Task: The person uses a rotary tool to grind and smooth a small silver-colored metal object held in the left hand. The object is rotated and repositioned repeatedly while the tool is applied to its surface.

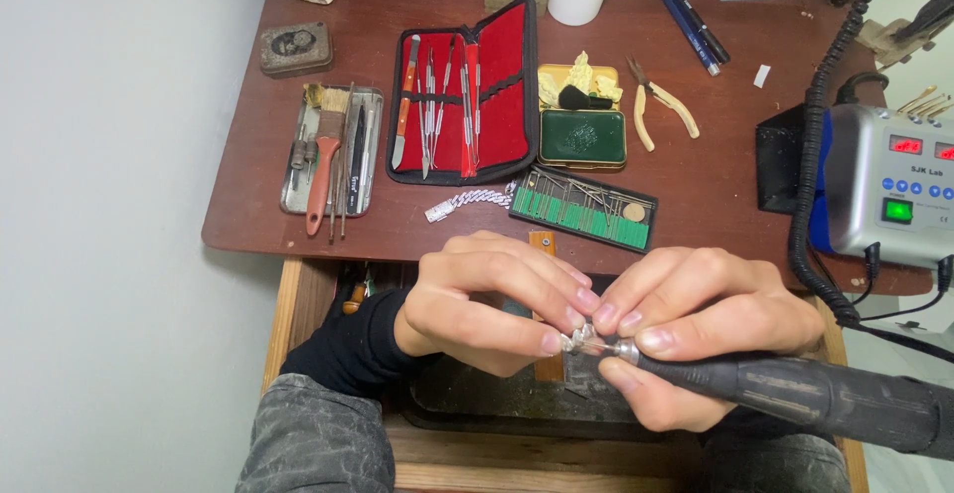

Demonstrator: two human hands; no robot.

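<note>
The right hand (696, 329) is gripping a dark rotary handpiece (795, 394) like a pen, fingers (661, 339) clenched around the metal nose right behind the bit. The left hand (487, 304) is pinching a tiny shiny metal piece (581, 342) between thumb and fingertips, right at the tool's tip, so both hands are touching each other just in front of the tabletop (715, 175) edge, over a wooden bench peg (543, 245). The piece is mostly hidden by the fingertips, so I can't tell what it is exactly.

To my eye the grip looks sensible: hands braced against each other, tool held close to the tip for control. I'd say keeping light pressure and letting the bit do the cutting matters most here, since the piece is so small and the fingertips are sitting right beside the spinning end.

Behind the hands there's a green bur stand (581, 210), a silver chain (467, 202), a red-lined tool case (467, 90), a metal tray with brushes (331, 150), yellow-handled pliers (661, 105), and the grey motor control box (889, 190) off to the right.
</note>
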